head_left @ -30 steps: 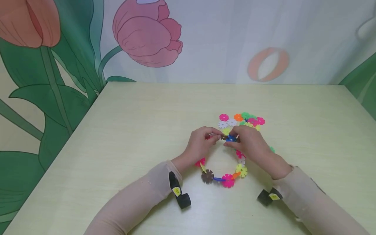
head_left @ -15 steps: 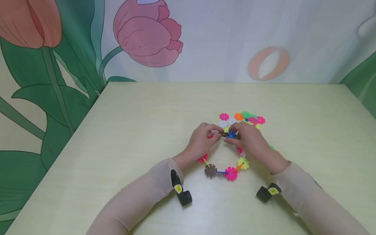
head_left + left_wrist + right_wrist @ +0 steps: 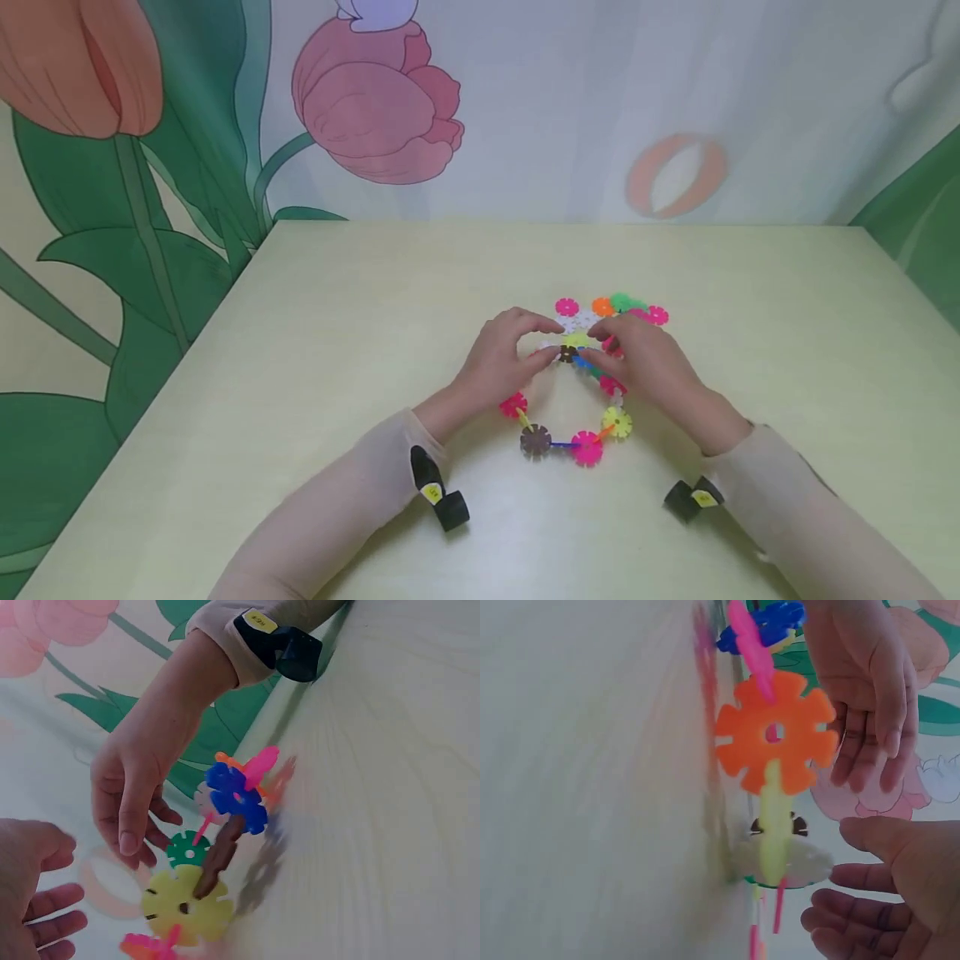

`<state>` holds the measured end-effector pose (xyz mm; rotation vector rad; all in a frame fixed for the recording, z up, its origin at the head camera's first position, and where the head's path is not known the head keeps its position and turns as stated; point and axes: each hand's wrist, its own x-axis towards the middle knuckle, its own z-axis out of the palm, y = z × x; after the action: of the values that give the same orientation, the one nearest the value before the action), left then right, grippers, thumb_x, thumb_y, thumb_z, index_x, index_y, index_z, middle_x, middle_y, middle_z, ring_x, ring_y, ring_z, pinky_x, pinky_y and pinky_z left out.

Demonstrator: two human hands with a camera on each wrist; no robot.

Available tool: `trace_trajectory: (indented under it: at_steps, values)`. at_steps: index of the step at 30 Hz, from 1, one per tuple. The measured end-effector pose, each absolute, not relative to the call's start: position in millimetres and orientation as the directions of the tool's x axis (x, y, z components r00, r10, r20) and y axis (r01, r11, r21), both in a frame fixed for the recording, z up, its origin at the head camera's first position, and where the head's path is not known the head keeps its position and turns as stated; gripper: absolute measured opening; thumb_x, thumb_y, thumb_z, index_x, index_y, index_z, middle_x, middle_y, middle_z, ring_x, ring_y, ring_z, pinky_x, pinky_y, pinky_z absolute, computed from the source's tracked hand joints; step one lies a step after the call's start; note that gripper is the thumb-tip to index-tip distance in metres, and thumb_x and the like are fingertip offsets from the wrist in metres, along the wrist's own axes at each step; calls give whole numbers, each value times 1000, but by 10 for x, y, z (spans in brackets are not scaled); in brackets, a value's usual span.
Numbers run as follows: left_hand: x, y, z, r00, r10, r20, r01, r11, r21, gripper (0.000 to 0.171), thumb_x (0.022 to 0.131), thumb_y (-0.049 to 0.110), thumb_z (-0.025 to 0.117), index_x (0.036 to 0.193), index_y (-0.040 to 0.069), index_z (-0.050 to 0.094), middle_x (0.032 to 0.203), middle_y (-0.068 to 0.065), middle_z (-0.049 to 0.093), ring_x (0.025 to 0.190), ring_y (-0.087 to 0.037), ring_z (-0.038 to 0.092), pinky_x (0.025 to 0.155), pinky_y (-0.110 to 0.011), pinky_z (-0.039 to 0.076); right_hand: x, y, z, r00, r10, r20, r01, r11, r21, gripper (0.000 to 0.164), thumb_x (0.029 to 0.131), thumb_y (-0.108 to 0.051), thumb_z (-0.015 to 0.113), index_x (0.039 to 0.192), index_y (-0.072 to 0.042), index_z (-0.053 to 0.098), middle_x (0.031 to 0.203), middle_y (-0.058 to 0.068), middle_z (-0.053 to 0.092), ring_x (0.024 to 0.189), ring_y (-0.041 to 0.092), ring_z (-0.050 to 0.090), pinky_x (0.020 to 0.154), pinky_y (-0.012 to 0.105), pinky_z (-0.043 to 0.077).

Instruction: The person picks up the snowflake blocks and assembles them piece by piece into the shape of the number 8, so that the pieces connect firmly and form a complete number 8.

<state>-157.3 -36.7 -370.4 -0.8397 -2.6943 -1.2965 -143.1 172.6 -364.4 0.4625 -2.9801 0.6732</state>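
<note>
A ring of slotted plastic flower discs [image 3: 587, 448] lies on the table, the discs joined edge to edge in pink, yellow, brown, blue and other colours. At its far side, a small brown disc [image 3: 567, 354] meets a blue disc [image 3: 582, 361] between the two hands. My left hand [image 3: 495, 354] is at the ring's far left, thumb and fingers spread apart and holding nothing. Opposite it, my right hand [image 3: 652, 358] has its fingers parted, close over the blue disc. In the right wrist view, an orange disc [image 3: 742, 727] of the ring stands on edge in front of both hands.
Behind the ring is a loose group of discs, including a pink disc [image 3: 567, 307], an orange disc [image 3: 603, 307] and a green disc [image 3: 622, 302]. The pale table [image 3: 360, 317] ends at a wall with painted flowers [image 3: 378, 108].
Both hands have let go of the brown and blue discs, and their fingers have spread apart. The joined ring now rests on the table. The head view has tilted slightly.
</note>
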Motion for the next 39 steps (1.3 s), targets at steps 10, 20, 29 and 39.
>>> trace_trajectory:
  at_steps: [10, 20, 29, 39]
  values:
    - [-1403, -582, -3583, -600, 756, 260, 775, 470, 423, 46, 78, 34, 79, 116, 12, 66, 115, 0, 69, 112, -17, 61, 98, -38, 44, -1087, 1709, -3531, -891, -387, 239, -454, 779, -432, 17, 86, -17, 71, 102, -10, 68, 97, 3, 68, 88, 20, 65, 72, 33, 53]
    - [-1278, -665, -3652, -471, 881, 46, 873, 458, 166, 53, 76, 48, 77, 118, 18, 64, 114, 4, 66, 111, -13, 56, 101, -32, 38, -842, 1626, -3760, -716, -645, 266, -697, 650, -302, 26, 74, -29, 82, 95, -17, 71, 95, -7, 68, 91, 11, 61, 81, 33, 52]
    - [-1278, -632, -3745, -429, 903, -3, 903, 429, 28, 41, 84, 44, 71, 117, 21, 68, 100, 9, 68, 102, -11, 57, 99, -29, 37, -819, 1571, -3898, -584, -698, 414, -805, 564, -185, 19, 71, -17, 83, 84, -16, 70, 81, -8, 65, 77, 8, 58, 75, 29, 50]
    - [-1271, -627, -3802, -436, 899, 35, 897, 432, 96, 35, 87, 43, 67, 112, 18, 70, 97, 9, 69, 100, -11, 58, 99, -29, 37, -804, 1569, -3942, -690, -625, 365, -716, 661, -222, 13, 75, -16, 80, 85, -16, 71, 83, -8, 66, 80, 9, 58, 77, 29, 49]
